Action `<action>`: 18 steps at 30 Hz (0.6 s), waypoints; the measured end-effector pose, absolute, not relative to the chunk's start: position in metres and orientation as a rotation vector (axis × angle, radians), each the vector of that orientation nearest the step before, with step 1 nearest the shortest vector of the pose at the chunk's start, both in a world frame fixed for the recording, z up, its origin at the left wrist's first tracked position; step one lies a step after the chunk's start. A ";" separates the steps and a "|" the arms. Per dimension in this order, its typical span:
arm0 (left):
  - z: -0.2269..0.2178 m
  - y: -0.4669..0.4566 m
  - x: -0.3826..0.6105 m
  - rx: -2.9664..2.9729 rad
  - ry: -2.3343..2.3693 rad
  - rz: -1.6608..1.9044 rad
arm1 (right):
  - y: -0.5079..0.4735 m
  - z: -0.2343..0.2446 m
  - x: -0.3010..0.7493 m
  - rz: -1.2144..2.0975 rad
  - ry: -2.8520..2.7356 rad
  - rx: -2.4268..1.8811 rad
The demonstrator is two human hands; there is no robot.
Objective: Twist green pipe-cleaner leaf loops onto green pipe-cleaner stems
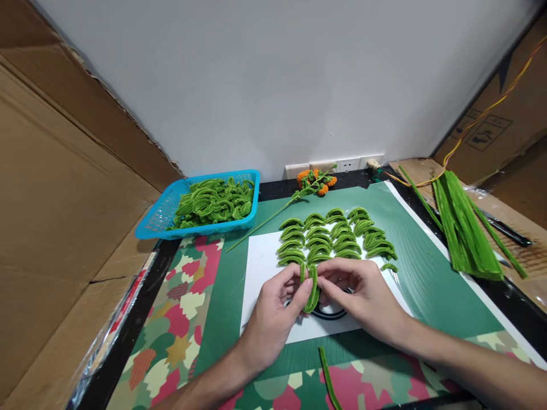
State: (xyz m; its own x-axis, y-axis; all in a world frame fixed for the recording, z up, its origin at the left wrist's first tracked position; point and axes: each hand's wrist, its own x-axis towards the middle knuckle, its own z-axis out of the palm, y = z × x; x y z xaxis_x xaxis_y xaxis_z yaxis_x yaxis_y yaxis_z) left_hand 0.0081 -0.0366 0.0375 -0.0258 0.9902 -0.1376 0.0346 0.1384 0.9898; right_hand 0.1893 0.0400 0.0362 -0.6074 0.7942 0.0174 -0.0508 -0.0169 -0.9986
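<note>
Between both hands, above a white sheet (261, 285), is a green fuzzy pipe cleaner (313, 299) bent into a narrow loop. My left hand (276, 310) pinches it from the left with thumb and fingers. From the right, my right hand (361, 293) grips the same piece near its upper part. Just beyond my fingers, bent green pipe cleaner pieces (318, 242) lie in rows on the sheet. Partly hidden under my hands is a black ring-shaped item (331, 313), perhaps scissor handles. A single straight pipe cleaner (328, 378) rests nearer to me.
A blue basket (147, 225) full of bent green pieces stands at the back left. Beside it lies an orange flower stem (316, 182). Long green pipe cleaners (464, 233) and a black-handled tool (510, 232) are on the right. Cardboard (64, 199) walls the left side.
</note>
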 end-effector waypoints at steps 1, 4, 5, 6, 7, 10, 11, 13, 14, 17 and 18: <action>0.037 -0.037 0.009 1.115 1.316 1.109 | 0.040 0.036 0.189 1.698 -1.620 -0.785; 0.037 -0.038 0.010 1.088 1.312 1.110 | 0.041 0.036 0.189 1.692 -1.615 -0.790; 0.037 -0.039 0.010 1.082 1.308 1.106 | 0.041 0.036 0.189 1.689 -1.616 -0.790; 0.037 -0.039 0.010 1.078 1.306 1.099 | 0.042 0.036 0.189 1.691 -1.617 -0.788; 0.037 -0.039 0.009 1.079 1.302 1.093 | 0.042 0.035 0.189 1.695 -1.617 -0.785; 0.038 -0.039 0.009 1.090 1.295 1.094 | 0.042 0.035 0.190 1.707 -1.616 -0.778; 0.038 -0.038 0.008 1.090 1.291 1.098 | 0.042 0.035 0.189 1.708 -1.616 -0.773; 0.038 -0.037 0.009 1.082 1.293 1.105 | 0.042 0.035 0.189 1.702 -1.615 -0.766; 0.038 -0.037 0.009 1.079 1.297 1.106 | 0.042 0.036 0.189 1.698 -1.615 -0.762; 0.038 -0.037 0.009 1.071 1.308 1.108 | 0.041 0.036 0.189 1.686 -1.617 -0.743; 0.038 -0.037 0.009 1.070 1.310 1.109 | 0.041 0.036 0.190 1.680 -1.621 -0.737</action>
State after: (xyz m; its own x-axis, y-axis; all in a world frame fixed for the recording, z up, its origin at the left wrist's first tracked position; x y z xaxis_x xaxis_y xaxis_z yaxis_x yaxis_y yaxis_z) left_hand 0.0093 -0.0369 0.0377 -0.0345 0.9855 -0.1660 -0.0013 0.1661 0.9861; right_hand 0.1898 0.0415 0.0356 -0.6089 0.7911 0.0577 -0.0860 0.0065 -0.9963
